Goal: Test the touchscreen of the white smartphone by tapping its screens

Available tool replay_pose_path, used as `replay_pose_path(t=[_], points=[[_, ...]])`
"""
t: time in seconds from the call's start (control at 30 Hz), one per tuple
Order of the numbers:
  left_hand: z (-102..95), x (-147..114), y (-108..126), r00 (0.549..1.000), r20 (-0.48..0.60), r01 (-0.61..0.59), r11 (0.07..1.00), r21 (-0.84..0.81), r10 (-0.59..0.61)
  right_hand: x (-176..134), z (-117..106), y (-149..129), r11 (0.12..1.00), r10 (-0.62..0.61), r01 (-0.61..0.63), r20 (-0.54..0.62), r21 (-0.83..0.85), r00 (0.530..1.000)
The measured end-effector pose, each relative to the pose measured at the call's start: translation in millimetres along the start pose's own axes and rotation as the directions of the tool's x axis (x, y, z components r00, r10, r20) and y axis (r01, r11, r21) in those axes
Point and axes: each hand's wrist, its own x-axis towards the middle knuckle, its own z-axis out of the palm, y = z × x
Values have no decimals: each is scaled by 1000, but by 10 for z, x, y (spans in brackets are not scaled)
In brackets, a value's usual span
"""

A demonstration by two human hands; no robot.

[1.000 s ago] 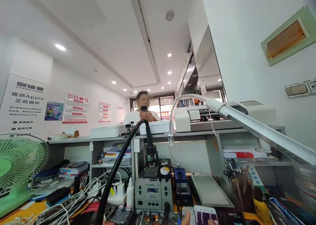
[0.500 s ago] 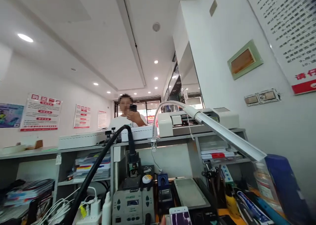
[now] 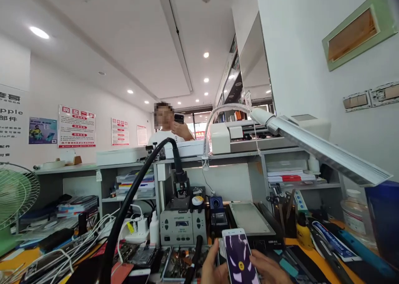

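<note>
A white-framed smartphone (image 3: 239, 253) stands tilted up at the bottom centre, its lit screen showing a dark purple and white picture with a yellow spot. My left hand (image 3: 214, 265) grips it along the left side, thumb pointing up. A small pale thing shows between that thumb and the phone; I cannot make out what it is. On the other side, the fingers of my right hand (image 3: 268, 268) are closed against the phone's right edge. The lower parts of both hands and of the phone are cut off by the frame.
Behind the phone stand a grey soldering station (image 3: 182, 228) and a flat heating plate (image 3: 249, 219). A black hose (image 3: 131, 192) arches at left. Circuit boards (image 3: 181, 263) lie left of my hands, with tools and a yellow bottle (image 3: 303, 234) at right. A person (image 3: 170, 126) stands beyond the shelf.
The view has tipped down and shifted left. More of the bench and of the phone shows, and both hands are in sight where only a fingertip showed before.
</note>
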Motion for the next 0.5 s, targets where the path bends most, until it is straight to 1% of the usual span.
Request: replay_pose_path(t=[0.03, 0.1, 0.13, 0.2, 0.23, 0.33, 0.5], points=[[73, -14, -10, 1000, -5, -9, 1000, -26, 9, -63, 42, -10, 999, 17, -18, -16, -32, 1000], [216, -75, -14, 999, -31, -46, 997, -61, 44, -183, 135, -41, 988, -96, 93, -19, -124, 995], [276, -113, -8, 999, -44, -29, 997, -69, 26, -231, 178, -60, 980, -123, 122, 2, -159, 992], [361, -183, 12, 996, -92, -29, 996, -82, 22, -287, 241, -92, 970, -131, 131, 14, -206, 991], [385, -211, 21, 995, -102, -25, 997, -76, 18, -296, 256, -101, 968, -116, 118, 22, -221, 993], [404, -250, 32, 993, -120, -25, 998, -56, 18, -275, 255, -84, 955, -135, 138, 32, -261, 990], [395, -245, 15, 992, -120, -40, 999, -4, 40, -219, 256, -14, 911, -223, 212, 10, -353, 975]])
